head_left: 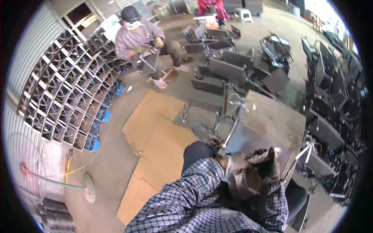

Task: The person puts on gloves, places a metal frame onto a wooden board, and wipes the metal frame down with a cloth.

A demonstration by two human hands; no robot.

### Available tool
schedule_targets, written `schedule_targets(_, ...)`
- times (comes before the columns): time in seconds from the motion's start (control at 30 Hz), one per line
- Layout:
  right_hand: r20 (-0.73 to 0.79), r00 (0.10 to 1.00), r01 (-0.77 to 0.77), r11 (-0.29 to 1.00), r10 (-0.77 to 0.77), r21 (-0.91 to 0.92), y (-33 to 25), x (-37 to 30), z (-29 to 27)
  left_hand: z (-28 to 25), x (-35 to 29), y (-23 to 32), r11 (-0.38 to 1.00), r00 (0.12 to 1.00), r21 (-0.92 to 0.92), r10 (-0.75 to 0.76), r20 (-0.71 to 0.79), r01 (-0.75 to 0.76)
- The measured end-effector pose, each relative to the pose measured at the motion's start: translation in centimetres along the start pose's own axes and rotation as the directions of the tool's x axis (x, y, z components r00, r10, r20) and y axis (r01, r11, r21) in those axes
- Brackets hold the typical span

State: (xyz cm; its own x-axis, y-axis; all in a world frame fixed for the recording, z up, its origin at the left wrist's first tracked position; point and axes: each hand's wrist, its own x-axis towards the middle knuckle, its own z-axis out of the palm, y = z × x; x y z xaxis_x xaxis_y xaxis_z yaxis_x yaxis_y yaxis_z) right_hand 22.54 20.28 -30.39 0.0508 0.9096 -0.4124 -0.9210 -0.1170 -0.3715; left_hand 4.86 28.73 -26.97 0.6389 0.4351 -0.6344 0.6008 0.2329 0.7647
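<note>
A dark grey metal panel (pixel 249 140) lies in front of me on a worn flat-topped board (pixel 274 118), with shiny bent rods (pixel 243 103) at its far left corner and more bent rods (pixel 309 149) at the right. My left hand (pixel 233 162) is by the panel's near edge, its fingers hidden. Just right of it, my right hand (pixel 271 160), in a dirty glove, is closed on a grey-brown rag (pixel 248 180) that hangs in folds between both hands. Where glove ends and rag begins is hard to make out.
Flattened cardboard (pixel 155 136) covers the floor at left. Dark metal panels (pixel 227 68) lie ahead, with more stacked (pixel 326 128) at right. A co-worker (pixel 140 39) sits at far left holding a panel, beside a tall stack of metal frames (pixel 66 85). A round-based stand (pixel 89 188) is nearby.
</note>
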Motion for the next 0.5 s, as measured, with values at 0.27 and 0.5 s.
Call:
schedule_targets(0.27,0.016,1.000,0.014,0.987,-0.011,-0.160,0.7,-0.4,2.9,-0.3,-0.9,-1.1,0.970,0.963,-0.027,0.234,-0.132,-0.240)
schedule_targets(0.5,0.012,0.993,0.113,0.953,-0.114,-0.283,-0.1,-3.6,5.2,-0.2,2.6,-4.9,0.932,0.924,0.015,0.360,-0.126,-0.361)
